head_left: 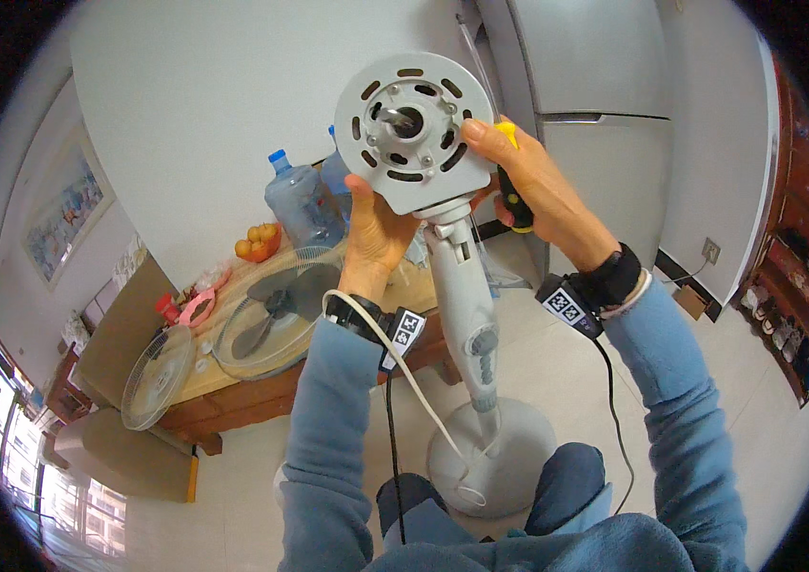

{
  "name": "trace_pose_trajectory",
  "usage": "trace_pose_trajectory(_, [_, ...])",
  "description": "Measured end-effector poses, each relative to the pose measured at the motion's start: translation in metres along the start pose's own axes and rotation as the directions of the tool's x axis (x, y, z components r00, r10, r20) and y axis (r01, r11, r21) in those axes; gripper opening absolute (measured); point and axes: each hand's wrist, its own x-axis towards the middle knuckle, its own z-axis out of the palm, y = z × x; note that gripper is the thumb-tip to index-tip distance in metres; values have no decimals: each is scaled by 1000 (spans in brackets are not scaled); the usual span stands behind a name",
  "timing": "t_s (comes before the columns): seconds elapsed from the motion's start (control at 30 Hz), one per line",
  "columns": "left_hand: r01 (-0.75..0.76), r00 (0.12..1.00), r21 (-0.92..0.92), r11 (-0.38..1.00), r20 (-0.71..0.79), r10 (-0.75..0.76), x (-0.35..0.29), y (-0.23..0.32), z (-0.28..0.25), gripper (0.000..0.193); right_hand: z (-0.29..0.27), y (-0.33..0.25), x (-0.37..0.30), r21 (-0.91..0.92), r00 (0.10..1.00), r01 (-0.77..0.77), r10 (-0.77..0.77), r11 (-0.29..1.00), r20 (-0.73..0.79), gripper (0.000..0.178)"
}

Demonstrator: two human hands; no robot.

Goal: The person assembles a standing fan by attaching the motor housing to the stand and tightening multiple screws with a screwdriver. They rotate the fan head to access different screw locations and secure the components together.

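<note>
A white pedestal fan stands before me with its blades and guards off. Its round slotted motor housing [428,91] faces me, a metal shaft sticking out of the middle. My left hand [373,238] grips the housing's lower left side, thumb up and other fingers hidden behind it. In my right hand [547,195] is a screwdriver [514,200] with a yellow and black handle; its blade is hidden. The right thumb presses on the housing's right rim. Below run the fan's grey pole [462,296] and round base [528,439], near my knees.
On the wooden table [242,405] to the left lie the fan blades [276,303] and a wire guard [157,377]. Water bottles [304,205] and a bowl of orange fruit [260,243] stand farther back. A white cord [414,377] hangs by my left wrist. A fridge [605,172] stands behind.
</note>
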Motion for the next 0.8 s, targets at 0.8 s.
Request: trace_pose_trajectory(0.8, [-114, 993, 38, 993, 40, 113, -6, -1, 17, 91, -4, 13, -2, 275, 1000, -29, 25, 961, 16, 56])
